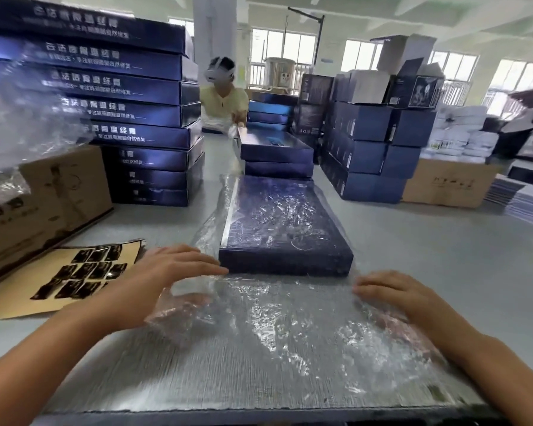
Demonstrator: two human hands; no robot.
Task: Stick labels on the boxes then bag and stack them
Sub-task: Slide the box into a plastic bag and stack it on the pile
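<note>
- A flat dark blue box [285, 229] lies on the grey table [428, 241], straight ahead of both hands, wrapped in a clear plastic bag [274, 327].
- The bag's loose open end stretches from the box's near edge back toward the person.
- The left hand [163, 281] reaches forward with its fingers [197, 262] nearly straight, tips just beside the box's near left corner. Its thumb shows through the film below, so the bag's edge is pinched between them.
- The right hand [394, 293] rests bent fingers on the bag's right edge, clear of the box; whether it grips cannot be told.
- A label sheet [43, 265] lies left of the left hand.
- Two more blue boxes [276, 156] sit stacked beyond the bagged one.
</note>
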